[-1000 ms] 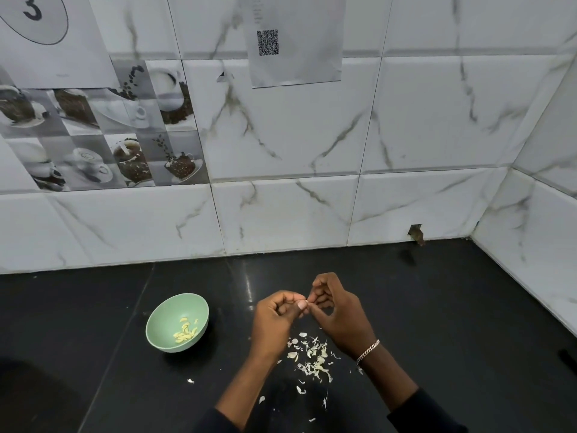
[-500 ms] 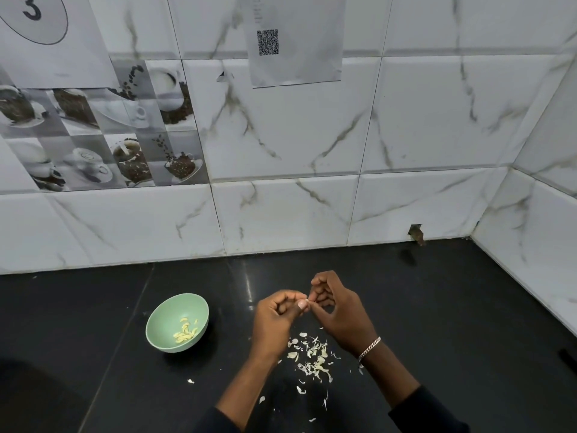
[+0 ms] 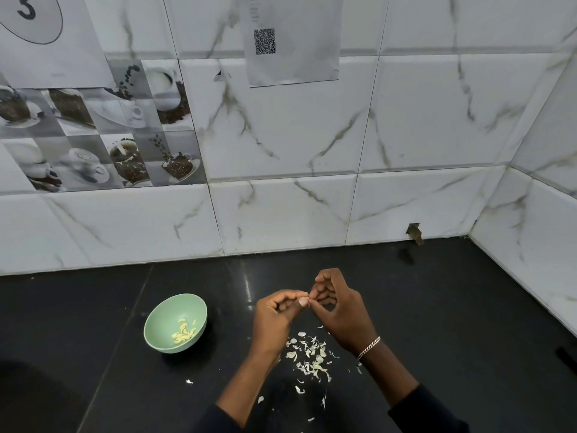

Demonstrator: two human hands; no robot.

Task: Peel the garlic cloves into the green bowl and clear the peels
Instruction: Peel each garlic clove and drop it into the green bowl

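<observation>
Left hand (image 3: 274, 314) and right hand (image 3: 340, 310) are both pinching a garlic clove (image 3: 304, 301), mostly hidden, above the peels (image 3: 312, 357); green bowl (image 3: 156, 320) is sitting apart, leftward; likely risk: clove slipping into the peels.

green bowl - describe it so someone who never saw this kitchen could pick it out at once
Start at the black countertop below the white marble-tiled wall. Left of the person's left hand sits the green bowl, small and round, with pale peeled garlic cloves inside. It is the only dish there; the white peels lie loose on the counter.
</observation>
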